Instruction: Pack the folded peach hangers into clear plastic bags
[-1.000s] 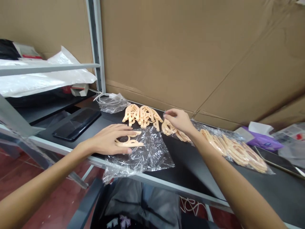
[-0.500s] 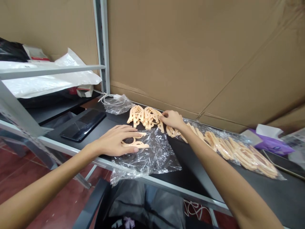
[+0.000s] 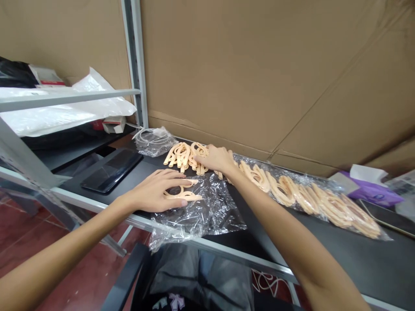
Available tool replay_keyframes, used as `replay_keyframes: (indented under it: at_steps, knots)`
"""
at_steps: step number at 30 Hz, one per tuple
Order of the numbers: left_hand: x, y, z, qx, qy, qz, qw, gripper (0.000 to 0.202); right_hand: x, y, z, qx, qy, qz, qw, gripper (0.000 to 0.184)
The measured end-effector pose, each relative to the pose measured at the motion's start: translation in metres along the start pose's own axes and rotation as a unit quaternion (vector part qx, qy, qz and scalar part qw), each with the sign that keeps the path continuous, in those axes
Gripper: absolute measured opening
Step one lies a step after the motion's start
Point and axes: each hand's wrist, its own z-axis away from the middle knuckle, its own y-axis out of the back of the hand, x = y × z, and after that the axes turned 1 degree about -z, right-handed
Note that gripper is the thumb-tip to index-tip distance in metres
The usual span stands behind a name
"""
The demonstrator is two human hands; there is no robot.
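My left hand lies flat with fingers and thumb spread over a beige plastic folding hanger. That hanger rests on a clear plastic bag, which hangs partly over the table's front edge. Farther back, my right hand is closed at the right end of a pile of similar hangers. Its thumb presses on hangers there, while the other fingertips are partly hidden. To the right, behind my forearm, a long row of beige hangers stretches out, with clear wrapping around it.
A black phone lies left on the black tabletop. Near the shelf post stands a bagged white cable. A purple tissue pack sits at the far right. Cardboard walls the back. White packages fill the left shelf.
My right hand has moved left along the pile, and the hangers there have shifted left and closer together. My left hand stays in place over its hanger.
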Motion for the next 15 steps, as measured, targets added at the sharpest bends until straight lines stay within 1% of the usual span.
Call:
replay_keyframes:
  at_steps: [2, 6, 9, 12, 15]
  knots:
    - [0.000, 0.000, 0.000, 0.000, -0.003, 0.002, 1.000, 0.061, -0.001, 0.001, 0.001, 0.005, -0.007, -0.016, 1.000, 0.071]
    - [-0.001, 0.001, 0.000, -0.001, -0.004, 0.001, 1.000, 0.062, -0.001, 0.006, 0.004, 0.021, -0.018, -0.059, 0.998, 0.077]
    - [-0.001, 0.000, 0.000, -0.002, -0.005, -0.001, 1.000, 0.061, 0.004, 0.012, 0.004, 0.035, -0.024, -0.098, 0.994, 0.079]
    - [-0.002, 0.001, 0.000, -0.001, -0.008, -0.001, 1.000, 0.061, 0.017, 0.024, 0.007, 0.040, -0.029, -0.153, 0.987, 0.080]
    - [-0.001, 0.001, 0.001, 0.002, -0.009, -0.002, 1.000, 0.065, 0.042, 0.038, 0.021, 0.013, -0.050, -0.235, 0.971, 0.071]
